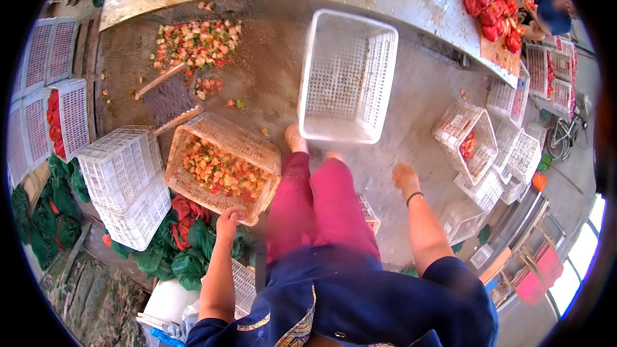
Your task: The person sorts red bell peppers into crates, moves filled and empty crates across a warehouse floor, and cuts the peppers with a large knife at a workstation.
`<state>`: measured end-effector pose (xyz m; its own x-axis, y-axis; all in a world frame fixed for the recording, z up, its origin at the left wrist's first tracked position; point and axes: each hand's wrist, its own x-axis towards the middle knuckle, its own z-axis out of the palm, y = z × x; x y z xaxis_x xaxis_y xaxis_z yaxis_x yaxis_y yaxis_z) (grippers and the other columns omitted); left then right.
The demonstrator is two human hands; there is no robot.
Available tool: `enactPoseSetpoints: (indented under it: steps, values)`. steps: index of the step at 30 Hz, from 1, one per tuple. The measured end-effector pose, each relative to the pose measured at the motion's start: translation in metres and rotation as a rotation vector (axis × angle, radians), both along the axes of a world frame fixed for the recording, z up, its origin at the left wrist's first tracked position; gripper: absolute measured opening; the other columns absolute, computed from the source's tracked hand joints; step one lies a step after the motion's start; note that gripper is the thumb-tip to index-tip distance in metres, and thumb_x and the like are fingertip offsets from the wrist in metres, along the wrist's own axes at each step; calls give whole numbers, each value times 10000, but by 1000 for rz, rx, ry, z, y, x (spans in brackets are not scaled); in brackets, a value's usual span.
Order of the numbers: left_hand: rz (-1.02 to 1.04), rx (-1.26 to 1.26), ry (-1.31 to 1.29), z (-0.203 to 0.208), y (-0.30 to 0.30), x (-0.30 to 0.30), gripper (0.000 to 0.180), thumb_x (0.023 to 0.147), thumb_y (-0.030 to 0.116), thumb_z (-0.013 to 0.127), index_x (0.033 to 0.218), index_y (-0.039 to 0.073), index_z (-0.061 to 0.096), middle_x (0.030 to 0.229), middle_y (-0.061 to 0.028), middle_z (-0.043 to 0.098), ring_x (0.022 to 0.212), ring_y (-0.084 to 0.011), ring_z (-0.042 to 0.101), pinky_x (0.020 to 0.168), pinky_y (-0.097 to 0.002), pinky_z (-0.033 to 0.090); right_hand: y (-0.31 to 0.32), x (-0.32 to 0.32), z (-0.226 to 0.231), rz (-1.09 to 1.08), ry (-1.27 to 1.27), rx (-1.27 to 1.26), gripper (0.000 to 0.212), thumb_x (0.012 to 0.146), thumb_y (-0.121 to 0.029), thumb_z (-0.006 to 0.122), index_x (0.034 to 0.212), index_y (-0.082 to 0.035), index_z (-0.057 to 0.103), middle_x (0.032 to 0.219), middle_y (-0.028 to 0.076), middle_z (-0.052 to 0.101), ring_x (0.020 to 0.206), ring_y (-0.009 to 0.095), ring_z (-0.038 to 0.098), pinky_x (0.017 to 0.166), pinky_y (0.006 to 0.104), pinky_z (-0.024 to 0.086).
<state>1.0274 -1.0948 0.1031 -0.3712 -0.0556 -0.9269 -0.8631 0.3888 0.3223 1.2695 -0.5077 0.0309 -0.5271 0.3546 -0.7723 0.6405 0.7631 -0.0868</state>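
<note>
Holding, head cam: my L hand [230,217] clamped on crate [239,138] rim.
R hand [405,177]: free, fingers loose, well apart.
Crate: L of my legs [294,209], tan-orange stained, slatted, w/ orange-red-green pepper scraps [222,168] inside.

1 bicycle [563,136] stands right (green sacks [187,266] lie left).

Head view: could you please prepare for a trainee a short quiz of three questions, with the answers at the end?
1. Which hand is at the rim of the brownish crate with chopped pieces?
2. The peppers on the table are mostly: A green; B red; C yellow.
3. True or false: the right hand touches the large white crate.

Key:
1. The left hand.
2. B.
3. False; the right hand is apart from the large white crate.
</note>
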Motion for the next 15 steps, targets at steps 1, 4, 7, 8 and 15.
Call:
enactPoseSetpoints:
  steps: [1, 4, 7, 8, 15]
  values:
    - [-15, -39, 19, 9, -22, 8, 206, 879, 103, 493, 979, 12, 648, 791, -39, 664, 740, -129, 635, 624, -245, 464, -2, 11, -3, 617, -49, 99, 409, 824, -183, 595, 1232, -169, 576, 1009, 2, 663, 878, 88, 639, 720, 295, 522]
    - [-100, -71, 134, 19, -68, 35, 197, 837, 93, 529, 950, 12, 669, 777, -54, 662, 716, -154, 640, 648, -273, 496, -22, -34, 25, 539, -82, -71, 340, 843, -223, 563, 1173, -152, 606, 1079, 6, 651, 975, 113, 618, 780, 302, 519]
    - [-232, -205, 134, 16, -80, 50, 237, 796, 164, 557, 948, 33, 683, 807, -128, 686, 763, -234, 664, 729, -345, 511, -53, -124, 108, 139, -102, -98, 231, 814, -270, 577, 949, -121, 690, 1055, 54, 649, 1035, 238, 610, 884, 363, 498]
    - [-258, -230, 127, 2, -82, 57, 255, 786, 189, 561, 953, 41, 685, 820, -150, 690, 783, -257, 668, 748, -366, 509, -38, -135, 114, 452, -61, -100, 237, 820, -269, 575, 960, -119, 693, 1073, 57, 646, 1036, 239, 609, 876, 361, 504]
    - [-126, -254, 289, 56, -64, 20, 247, 778, 165, 550, 946, 56, 695, 821, -116, 696, 818, -212, 663, 769, -327, 501, -15, -325, 199, -11, -105, -80, 292, 812, -225, 566, 1047, -92, 678, 1098, 94, 660, 952, 270, 641, 803, 366, 531]
